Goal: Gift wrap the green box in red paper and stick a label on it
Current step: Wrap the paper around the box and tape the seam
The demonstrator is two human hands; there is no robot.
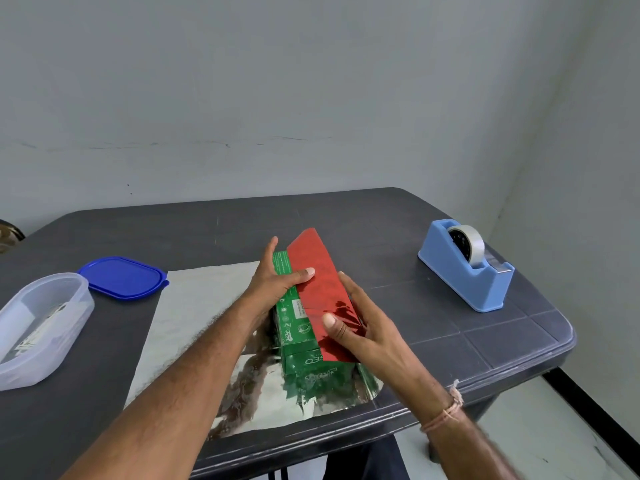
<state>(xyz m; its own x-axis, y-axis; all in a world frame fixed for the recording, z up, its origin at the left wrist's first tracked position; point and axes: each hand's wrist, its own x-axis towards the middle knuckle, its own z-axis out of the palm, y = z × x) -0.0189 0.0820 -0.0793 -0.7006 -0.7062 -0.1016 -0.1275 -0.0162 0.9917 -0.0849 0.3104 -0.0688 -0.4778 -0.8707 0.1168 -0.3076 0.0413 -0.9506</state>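
**Inspector A:** Location of the green box [298, 329]?

**Inspector B:** It lies lengthwise near the middle of the front edge of the worktop [426, 303], resting on the spread sheet of red paper [320, 285]. The sheet lies with its silver side up and runs towards the left from the box. One flap is turned up from the right, red side out, and covers the right part of the box top. The left part of the top and the near end are bare green.

**Inspector A:** Left hand [277, 284]?

**Inspector B:** It grips the box from the left side. The palm is against the box and the thumb is laid across the top, pinning the edge of the red flap. The forefinger points towards the far edge.

**Inspector A:** Right hand [362, 323]?

**Inspector B:** It pinches the flap at its near end, with the thumb on the red face and the fingers behind it on the right.

**Inspector A:** Other items?

**Inspector B:** A blue tape dispenser [465, 271] with a roll of tape [468, 243] stands near the right edge, well apart from the box. At the left edge sits a clear container [45, 327]; I cannot make out its contents. A blue lid [123, 277] lies flat just behind it, touching the sheet's far left corner.
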